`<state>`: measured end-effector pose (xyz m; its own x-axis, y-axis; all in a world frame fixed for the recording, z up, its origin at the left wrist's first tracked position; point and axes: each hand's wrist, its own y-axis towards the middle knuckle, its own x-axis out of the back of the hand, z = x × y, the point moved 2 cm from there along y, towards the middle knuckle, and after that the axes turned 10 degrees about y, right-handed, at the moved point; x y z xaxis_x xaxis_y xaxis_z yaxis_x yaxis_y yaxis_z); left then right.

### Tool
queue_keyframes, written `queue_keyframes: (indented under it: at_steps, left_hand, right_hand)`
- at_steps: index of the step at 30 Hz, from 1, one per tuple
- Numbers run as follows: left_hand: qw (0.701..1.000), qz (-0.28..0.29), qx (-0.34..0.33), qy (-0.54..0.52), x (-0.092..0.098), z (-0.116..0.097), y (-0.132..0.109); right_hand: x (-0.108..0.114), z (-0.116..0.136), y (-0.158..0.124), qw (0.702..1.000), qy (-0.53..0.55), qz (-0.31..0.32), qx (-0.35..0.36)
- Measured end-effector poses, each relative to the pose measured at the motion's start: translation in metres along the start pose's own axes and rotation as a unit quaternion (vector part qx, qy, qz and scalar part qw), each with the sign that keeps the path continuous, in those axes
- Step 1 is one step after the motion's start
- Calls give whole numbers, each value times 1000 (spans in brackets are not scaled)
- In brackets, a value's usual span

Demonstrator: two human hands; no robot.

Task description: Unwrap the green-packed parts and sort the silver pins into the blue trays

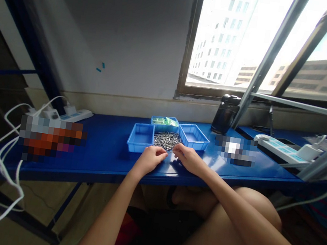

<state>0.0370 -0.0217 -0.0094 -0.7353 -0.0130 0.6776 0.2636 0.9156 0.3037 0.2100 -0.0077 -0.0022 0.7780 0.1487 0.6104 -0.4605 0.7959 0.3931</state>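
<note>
A heap of small, slim silvery metal pieces point(167, 140), too small to name exactly, lies on the blue table between the blue bins. At its front left edge is my left hand point(149, 159), with thumb and fingers pressed together at the tips. My right hand point(190, 159) is at the front right of the heap, its fingers curled in a pinch. Whatever either hand holds is too small to make out. The left blue bin point(138, 148) and the right blue bin point(197, 144) flank the heap. Behind it, a third blue bin point(152, 125) holds a green-and-clear plastic packet point(165, 121).
A black bottle point(225, 115) stands by the window. White power strips lie left point(77, 115) and right point(282, 150), with white cables point(1, 159) hanging at the left. Blurred patches cover items at both sides of the blue table point(99, 162). A metal frame post point(264, 68) rises at the right.
</note>
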Motion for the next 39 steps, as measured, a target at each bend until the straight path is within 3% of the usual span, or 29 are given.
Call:
queue_keyframes:
  at_steps: [15, 32, 39]
  left_hand:
    - [997, 19, -17, -74, 0, 2, 0]
    - [999, -15, -35, -9, 5, -7, -5]
    - [999, 17, -27, -33, 3, -7, -5]
  right_hand:
    - [-5, 3, -3, 1000, -5, 27, -6]
    - [-5, 6, -3, 999, -3, 48, -3]
    - [0, 7, -3, 999, 13, 42, -12]
